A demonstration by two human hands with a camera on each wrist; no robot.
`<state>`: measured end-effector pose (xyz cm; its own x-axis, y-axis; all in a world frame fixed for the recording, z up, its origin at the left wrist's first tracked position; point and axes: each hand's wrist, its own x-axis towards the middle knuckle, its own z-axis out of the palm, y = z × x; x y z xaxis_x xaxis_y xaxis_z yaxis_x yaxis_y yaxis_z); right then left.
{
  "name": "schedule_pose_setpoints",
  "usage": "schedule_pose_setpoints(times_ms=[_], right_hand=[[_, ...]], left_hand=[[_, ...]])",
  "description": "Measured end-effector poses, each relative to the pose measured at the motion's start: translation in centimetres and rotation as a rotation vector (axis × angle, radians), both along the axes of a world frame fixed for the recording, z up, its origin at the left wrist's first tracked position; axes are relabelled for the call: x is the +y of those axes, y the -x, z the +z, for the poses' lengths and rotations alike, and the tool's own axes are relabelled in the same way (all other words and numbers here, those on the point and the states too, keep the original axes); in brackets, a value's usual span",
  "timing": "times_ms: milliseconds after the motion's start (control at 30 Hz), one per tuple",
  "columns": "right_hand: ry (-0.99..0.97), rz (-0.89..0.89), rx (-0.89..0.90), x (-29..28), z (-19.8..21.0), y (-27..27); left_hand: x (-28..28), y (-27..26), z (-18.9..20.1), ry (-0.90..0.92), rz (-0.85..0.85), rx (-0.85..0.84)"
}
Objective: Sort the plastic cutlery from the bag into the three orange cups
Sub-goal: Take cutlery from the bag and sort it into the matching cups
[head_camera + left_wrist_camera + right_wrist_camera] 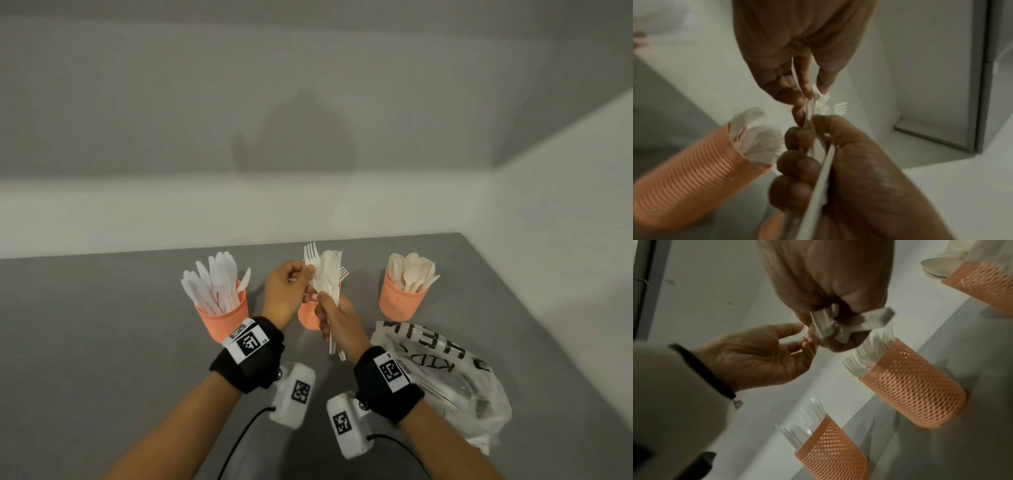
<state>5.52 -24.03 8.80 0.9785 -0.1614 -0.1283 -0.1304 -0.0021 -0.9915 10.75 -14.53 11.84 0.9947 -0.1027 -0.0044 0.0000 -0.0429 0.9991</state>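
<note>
Two wrist cameras sit closest, strapped under the arms. Just past them, the right hand is wrapped tight round a bunch of white forks, with the handles sticking out below its fist. The left hand reaches across from the side and pinches one fork near its neck with thumb and fingertips.

Right behind both hands stands the fork cup, already holding some forks. Off to the left hand's outer side is the knife cup, full of knives. Beyond the right hand's outer side is the spoon cup, full of spoons. The plastic bag lies flat beside the right wrist and looks almost empty, so the sorting seems nearly done.

To do this bit well, I think the left hand should pull one fork out slowly while the right hand loosens just a little. Then drop it handle first into the middle cup, so the prongs do not catch the other forks.
</note>
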Motion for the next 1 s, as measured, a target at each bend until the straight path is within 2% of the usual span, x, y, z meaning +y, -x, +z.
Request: schedule_pose_setpoints(times_ms=[167,333,400,500,667,867,1000], right_hand=[[-0.015,-0.017,-0.036,-1.0,-0.4,0.3],[0.019,-0.058,-0.062,-1.7,-0.8,0.6],[0.055,-0.062,-0.089,-1.9,-1.0,0.5],[0.139,-0.078,-0.101,-1.8,-1.7,0.0],[0.268,-0.098,-0.101,-1.2,-2.8,-0.8],[0.335,-0.025,-0.120,-1.3,-1.7,0.2],[0.262,-0.015,-0.116,-1.4,-1.7,0.2]], left_hand=[[-0.9,-0.6,0.3,0.105,0.033,0.073],[0.2,-1.3,2.1,0.391,0.095,0.139],[0.7,-1.3,2.3,0.448,0.112,0.192],[0.7,-0.7,1.9,0.250,0.074,0.189],[-0.9,1.3,1.1,-0.036,-0.120,0.179],[-2.5,1.8,-0.4,-0.129,-0.112,0.145],[-2.8,1.5,-0.4,-0.144,-0.136,0.097]])
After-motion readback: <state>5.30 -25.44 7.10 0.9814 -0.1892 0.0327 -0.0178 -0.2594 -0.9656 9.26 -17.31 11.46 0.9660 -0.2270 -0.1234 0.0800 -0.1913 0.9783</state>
